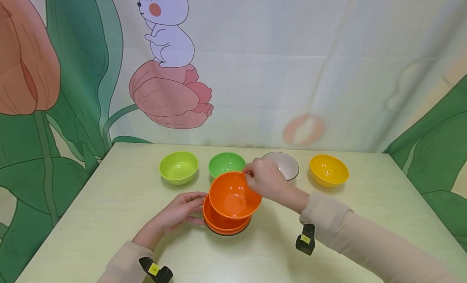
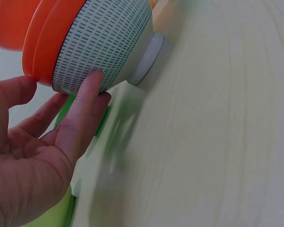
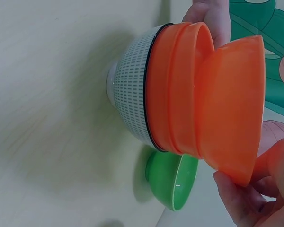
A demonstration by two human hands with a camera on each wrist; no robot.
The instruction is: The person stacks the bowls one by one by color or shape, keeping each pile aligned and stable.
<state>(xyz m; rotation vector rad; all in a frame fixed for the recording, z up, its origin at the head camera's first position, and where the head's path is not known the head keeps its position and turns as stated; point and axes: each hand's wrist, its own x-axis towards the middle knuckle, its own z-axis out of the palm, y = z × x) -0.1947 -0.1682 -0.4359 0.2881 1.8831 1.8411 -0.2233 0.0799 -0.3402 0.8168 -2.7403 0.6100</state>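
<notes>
My right hand pinches the rim of an orange bowl between thumb and fingers. That bowl is tilted and sits partly in a stack. Beneath it are two more orange bowls, nested in a white bowl with green dashes and a dark rim. The white bowl's foot is toward the table. At the stack's left side, my left hand touches it with extended fingers; the left wrist view shows the thumb near the orange rims and fingertips against the dashed wall.
Along the back of the table stand a lime bowl, a green bowl, a white bowl with a dark rim, partly behind my right hand, and a yellow bowl. A printed curtain hangs behind the table.
</notes>
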